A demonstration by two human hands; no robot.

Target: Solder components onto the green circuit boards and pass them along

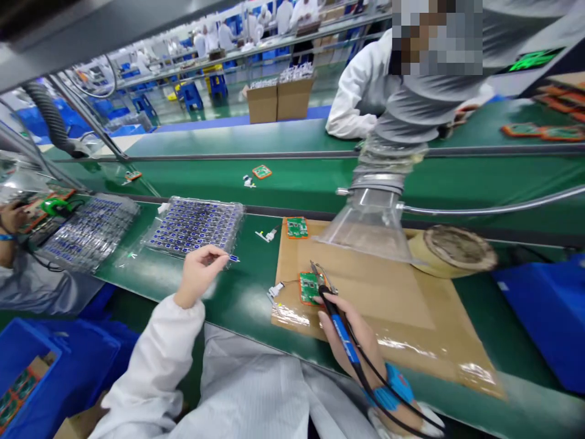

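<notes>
My right hand (350, 332) is closed round a blue and black soldering iron (336, 317), its tip resting by a small green circuit board (309, 286) with an orange edge on a brown cardboard mat (393, 305). A white connector on thin wires (275, 290) lies left of that board. My left hand (198, 274) pinches a small blue part (232, 258) just in front of a clear tray of blue parts (194, 225). A second green board (297, 227) sits at the mat's far edge.
A clear fume-extraction funnel (372, 225) on a hose hangs over the mat. A tape roll (450, 250) lies to its right, a blue bin (548, 317) beyond. Another parts tray (89, 231) lies left. A person in white (365, 91) works across the green conveyor (320, 177).
</notes>
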